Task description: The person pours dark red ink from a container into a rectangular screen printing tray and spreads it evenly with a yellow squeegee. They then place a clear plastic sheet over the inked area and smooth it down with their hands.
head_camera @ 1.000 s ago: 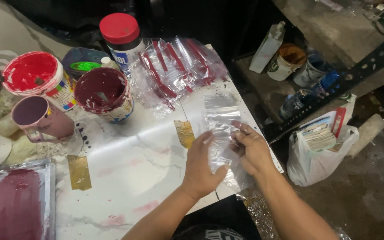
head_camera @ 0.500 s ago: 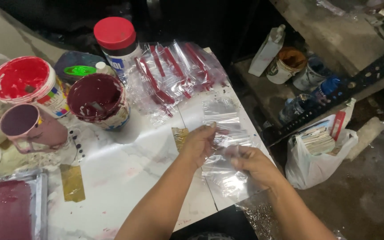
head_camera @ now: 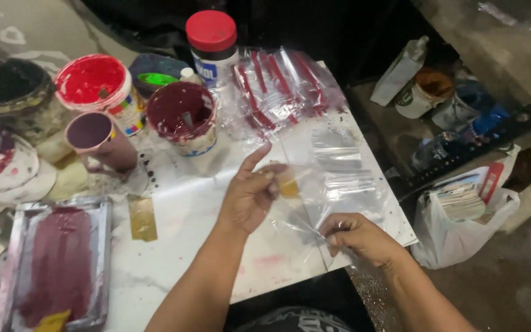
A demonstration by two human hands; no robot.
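1. Above the tabletop's (head_camera: 204, 246) front right corner, the left hand (head_camera: 250, 193) and right hand (head_camera: 357, 237) stretch a clear plastic bag (head_camera: 305, 209) between them.
2. Left fingers pinch its upper end; right fingers clench its lower end.
3. Toward the back edge lie red-striped bags (head_camera: 284, 86), beside a maroon paint cup (head_camera: 182, 117).

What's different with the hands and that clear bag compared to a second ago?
The clear plastic bag has been lifted off the white board. The left hand rose to hold its upper edge, and the right hand dropped toward the near edge, pinching its lower corner. The paint tubs, red-lidded jar and packet pile stayed put.
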